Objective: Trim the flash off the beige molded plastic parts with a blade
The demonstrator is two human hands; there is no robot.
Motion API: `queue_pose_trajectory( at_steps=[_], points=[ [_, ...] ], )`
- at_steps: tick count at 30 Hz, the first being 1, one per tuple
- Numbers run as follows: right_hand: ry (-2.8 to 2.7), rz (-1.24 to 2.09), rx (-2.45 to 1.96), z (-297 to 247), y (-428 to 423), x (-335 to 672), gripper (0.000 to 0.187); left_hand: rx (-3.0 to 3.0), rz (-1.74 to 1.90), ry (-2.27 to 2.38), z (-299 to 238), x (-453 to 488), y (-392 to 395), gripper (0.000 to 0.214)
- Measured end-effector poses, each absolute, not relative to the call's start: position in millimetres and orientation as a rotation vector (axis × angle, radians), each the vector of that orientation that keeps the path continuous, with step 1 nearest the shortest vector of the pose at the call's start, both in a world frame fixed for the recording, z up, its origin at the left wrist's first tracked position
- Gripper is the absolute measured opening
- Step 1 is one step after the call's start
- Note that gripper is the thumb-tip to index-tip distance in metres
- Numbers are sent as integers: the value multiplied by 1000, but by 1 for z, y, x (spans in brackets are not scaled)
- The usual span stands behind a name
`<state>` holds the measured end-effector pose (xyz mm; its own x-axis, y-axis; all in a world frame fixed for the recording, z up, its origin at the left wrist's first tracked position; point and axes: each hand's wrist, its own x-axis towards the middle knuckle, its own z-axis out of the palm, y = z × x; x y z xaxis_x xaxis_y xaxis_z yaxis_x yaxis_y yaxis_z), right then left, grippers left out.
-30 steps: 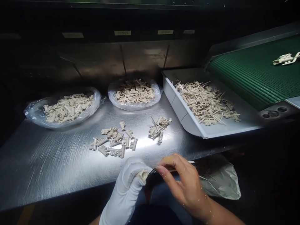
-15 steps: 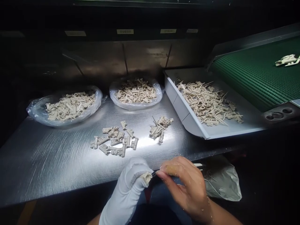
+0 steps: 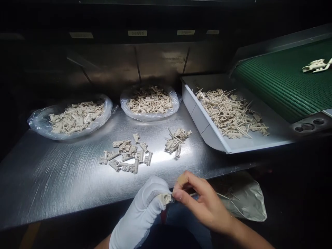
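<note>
My left hand (image 3: 141, 211), in a white fabric glove, grips a small beige moulded plastic part (image 3: 164, 199) at its fingertips, just off the front edge of the steel table (image 3: 57, 176). My right hand (image 3: 203, 202), bare with a tan wrap on one finger, pinches a thin pointed tool (image 3: 193, 194) and brings its tip against that part. Its fingers hide most of the tool. Two loose groups of similar beige parts (image 3: 124, 155) and spiky sprue pieces (image 3: 177, 141) lie on the steel beyond my hands.
Two clear plastic bags of beige parts (image 3: 72, 119) rest at the table's back. To the right, a grey tray (image 3: 204, 128) holds a heap of sprued parts (image 3: 228, 114). Above it runs a green conveyor belt (image 3: 280, 76) carrying a part (image 3: 315, 65). A plastic bag (image 3: 246, 204) hangs below the table's right.
My left hand has shifted slightly right, turning the beige part. My right hand has closed in, hiding more of the tool, whose pale end no longer sticks out to the right.
</note>
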<state>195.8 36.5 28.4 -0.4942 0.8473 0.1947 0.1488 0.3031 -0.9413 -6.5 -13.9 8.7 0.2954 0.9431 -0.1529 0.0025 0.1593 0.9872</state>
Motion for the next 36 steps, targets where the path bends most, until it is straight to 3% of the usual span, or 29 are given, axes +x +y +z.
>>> queue_pose_trajectory(
  at_steps=[2,5,8,11,14,17,22,27,30,33,36],
  points=[
    [-1835,1262,-935,23,39,194,30,1246,937,1080,11,-5,-10,27],
    [-1869,927,-1072,18,43,194,27,1258,1066,1188,13,-1,-6,11],
    [-1919,739,-1064,19,44,198,26,1198,1072,1244,11,1,-6,13],
    [-1970,786,-990,21,43,201,34,1235,1024,1289,9,2,-6,27],
    [-1961,847,-925,21,42,201,18,1450,1097,1390,8,3,-5,19],
    [-1928,891,-839,21,43,197,29,1663,1172,1485,7,4,-4,13],
    [-1878,945,-840,25,44,189,21,1704,1164,1539,2,5,-6,13],
    [-1837,1127,-833,26,41,181,28,1754,1174,1520,-1,5,-6,14],
    [-1800,1233,-860,25,43,175,19,1745,1196,1480,-5,3,-4,12],
    [-1787,1397,-906,30,63,165,14,1695,1043,1413,-15,4,0,20],
    [-1769,1309,-938,46,106,154,18,1701,807,1491,-30,8,6,28]
  ],
)
